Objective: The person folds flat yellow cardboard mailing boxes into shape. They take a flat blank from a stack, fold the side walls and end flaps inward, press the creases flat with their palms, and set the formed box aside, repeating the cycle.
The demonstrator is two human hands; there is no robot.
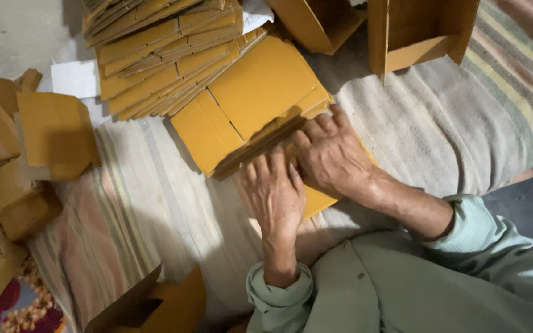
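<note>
A stack of flat yellow-brown cardboard box blanks [254, 98] lies on a striped cloth [155, 203]. My left hand [274, 197] and my right hand [331, 154] rest side by side on its near edge, fingers curled over the top sheets where the edge lifts slightly. Both palms press down on the lower blank [317, 200] beneath them. Pale green sleeves cover both forearms.
A larger fanned pile of flat blanks [161, 55] lies beyond the stack. Folded-up boxes stand at the top right [417, 34] and top centre [316, 21], more at the left [13, 160] and one at the bottom [155, 305]. White paper [75, 77] lies on the floor.
</note>
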